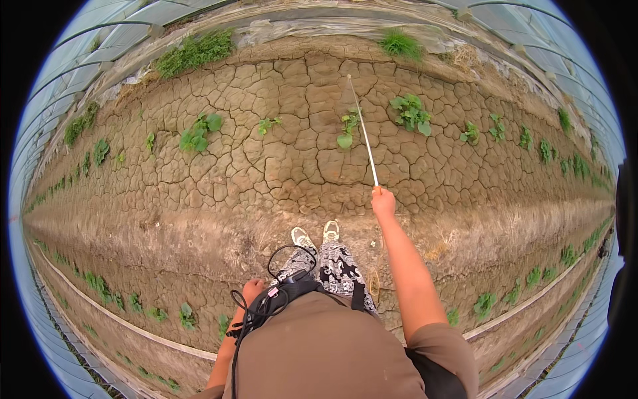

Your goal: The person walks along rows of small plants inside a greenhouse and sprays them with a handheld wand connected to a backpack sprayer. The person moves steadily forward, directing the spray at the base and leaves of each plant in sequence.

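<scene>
My right hand (383, 201) is stretched out ahead, gripping the orange handle of a thin white rod (368, 142). The rod points away over cracked soil (279, 164), its far end beyond a small broad-leaved seedling (345, 140). A faint, see-through brownish patch (350, 95) lies along the rod near its tip; I cannot tell whether it is mesh or blur. To the right of the rod grows a bushier green plant (411, 114). My left hand (253, 289) hangs low by my hip, partly hidden by a waist pack (264, 304); its fingers are not clear.
My shoes (331, 231) stand on a dry earth path between planted beds. Black cables (271, 259) loop at my waist, and a yellow cord (374, 284) hangs by my right leg. More seedlings (194, 137) line the bed. Plastic sheeting (299, 31) and grass clumps (197, 52) edge the tunnel.
</scene>
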`<state>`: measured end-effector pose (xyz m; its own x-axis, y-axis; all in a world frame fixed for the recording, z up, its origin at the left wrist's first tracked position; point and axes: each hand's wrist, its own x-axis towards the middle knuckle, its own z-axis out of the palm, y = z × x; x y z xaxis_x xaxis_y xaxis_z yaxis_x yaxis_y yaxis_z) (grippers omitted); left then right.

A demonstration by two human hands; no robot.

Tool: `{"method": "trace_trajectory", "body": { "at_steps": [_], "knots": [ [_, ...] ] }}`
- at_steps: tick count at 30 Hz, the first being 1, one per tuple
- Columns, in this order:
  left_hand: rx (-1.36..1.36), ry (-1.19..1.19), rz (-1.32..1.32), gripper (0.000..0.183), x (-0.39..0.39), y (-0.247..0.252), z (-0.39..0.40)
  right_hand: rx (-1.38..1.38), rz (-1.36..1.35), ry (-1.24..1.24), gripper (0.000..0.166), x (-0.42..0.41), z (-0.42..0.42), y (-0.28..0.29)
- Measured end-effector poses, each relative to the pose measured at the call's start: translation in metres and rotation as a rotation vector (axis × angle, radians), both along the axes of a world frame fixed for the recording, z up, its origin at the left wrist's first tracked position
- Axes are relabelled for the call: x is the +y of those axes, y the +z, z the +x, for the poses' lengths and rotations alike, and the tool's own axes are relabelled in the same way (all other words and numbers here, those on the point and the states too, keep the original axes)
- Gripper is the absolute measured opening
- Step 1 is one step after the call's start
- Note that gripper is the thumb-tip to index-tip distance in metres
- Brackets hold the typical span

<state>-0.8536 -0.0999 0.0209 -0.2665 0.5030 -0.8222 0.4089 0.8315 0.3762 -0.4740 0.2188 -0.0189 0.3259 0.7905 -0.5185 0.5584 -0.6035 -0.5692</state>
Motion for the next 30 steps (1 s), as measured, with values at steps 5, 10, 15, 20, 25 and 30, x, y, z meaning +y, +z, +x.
{"method": "trace_trajectory", "body": {
  "at_steps": [5,10,15,20,25,30],
  "knots": [
    [0.015,-0.071,0.064,0.032,-0.006,-0.008,-0.004,-0.201,0.238,0.060,0.025,0.063,0.012,0.018],
    [0.073,-0.031,-0.013,0.030,0.001,0.006,0.001,-0.099,0.071,-0.061,0.026,0.065,0.031,0.012],
    [0.055,-0.061,0.017,0.031,0.007,0.001,0.000,-0.090,0.083,-0.109,0.029,-0.023,0.069,-0.017],
    [0.040,-0.031,0.013,0.032,0.000,-0.017,0.000,-0.229,-0.040,-0.001,0.036,-0.158,0.112,0.002],
    [0.011,-0.056,0.024,0.030,-0.005,-0.039,-0.002,-0.364,-0.209,0.048,0.029,-0.261,0.139,0.047],
    [0.027,-0.036,0.053,0.029,0.001,-0.040,0.004,-0.368,-0.273,0.243,0.027,-0.284,0.130,0.072]
  ]
}}
